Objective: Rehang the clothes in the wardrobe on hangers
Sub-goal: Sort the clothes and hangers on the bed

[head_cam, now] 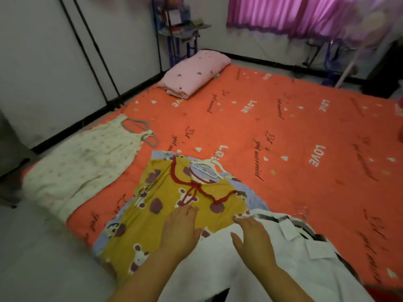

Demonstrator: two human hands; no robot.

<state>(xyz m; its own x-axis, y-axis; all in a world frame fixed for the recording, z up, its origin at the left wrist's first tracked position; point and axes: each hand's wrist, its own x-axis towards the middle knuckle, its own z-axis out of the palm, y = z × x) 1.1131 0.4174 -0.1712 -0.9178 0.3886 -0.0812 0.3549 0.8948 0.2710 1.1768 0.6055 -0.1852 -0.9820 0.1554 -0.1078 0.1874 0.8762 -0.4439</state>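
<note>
Grips flat, empty: your left hand (181,227) on yellow dress (141,225), right hand (253,240) on white shirt (294,269), collar rightward.

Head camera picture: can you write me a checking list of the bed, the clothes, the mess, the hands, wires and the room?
surface: orange sheet, printed LOVE.
job's things: cream dress with grey hanger; yellow dress with white hanger; white shirt nearest.
clutter: pink pillow.
grips: left hand flat on yellow dress; right hand open on white shirt.
cables: nothing seen.
surroundings: purple curtain, crowded shelf.
</note>
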